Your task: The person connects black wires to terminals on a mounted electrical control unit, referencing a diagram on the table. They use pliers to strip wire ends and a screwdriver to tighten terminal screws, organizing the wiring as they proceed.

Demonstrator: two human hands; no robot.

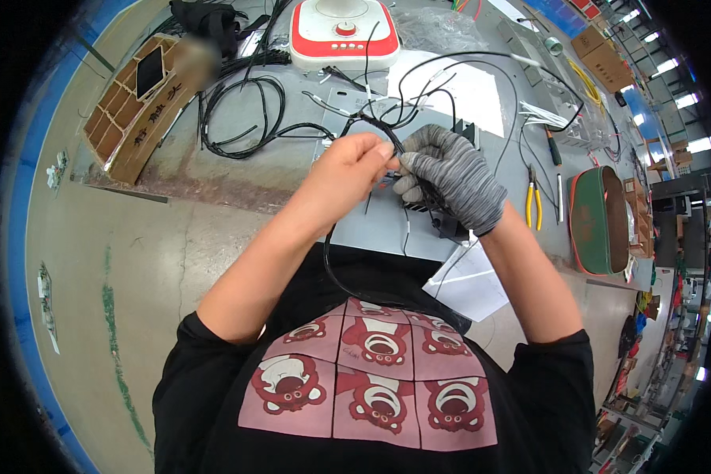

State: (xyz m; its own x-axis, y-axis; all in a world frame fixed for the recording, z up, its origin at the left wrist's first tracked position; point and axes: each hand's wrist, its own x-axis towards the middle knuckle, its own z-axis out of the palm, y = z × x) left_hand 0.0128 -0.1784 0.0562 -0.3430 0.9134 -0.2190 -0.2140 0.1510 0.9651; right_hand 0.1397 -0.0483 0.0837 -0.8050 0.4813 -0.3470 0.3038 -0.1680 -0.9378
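A black wire harness (381, 125) with several thin branches spreads over the grey metal plate in front of me. My left hand (349, 170), bare, pinches the harness near its middle, thumb against forefinger. Close beside it my right hand (448, 174), in a grey striped knit glove, is closed round the same bundle. The two sets of fingertips nearly meet. Some branches carry white labels, and one strand hangs down past the table edge towards my lap. Behind my gloved hand sits a black part (452, 227), mostly hidden.
A red and white machine with a dial (345, 31) stands at the back. At left lie a coil of black cable (241, 118) and a divided wooden box (126, 103) with a phone. Yellow-handled pliers (534, 201), a screwdriver (554, 148) and a green bin (588, 221) are at right.
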